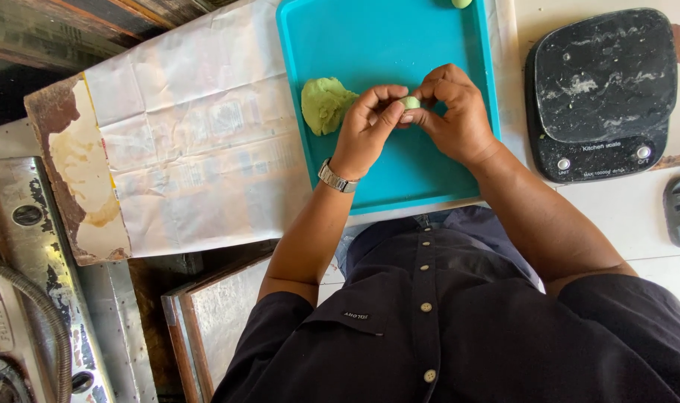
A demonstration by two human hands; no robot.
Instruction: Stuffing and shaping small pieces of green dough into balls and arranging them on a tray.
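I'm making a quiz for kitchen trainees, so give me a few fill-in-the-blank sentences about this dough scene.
1. Both hands pinch a small piece of dough whose colour is ____.
2. The larger lump of dough lies on a tray coloured ____.
3. The left hand has a ____ on its wrist.
4. Beyond the right hand, beside the tray, sits a black kitchen ____.

Missing words: green; turquoise; watch; scale
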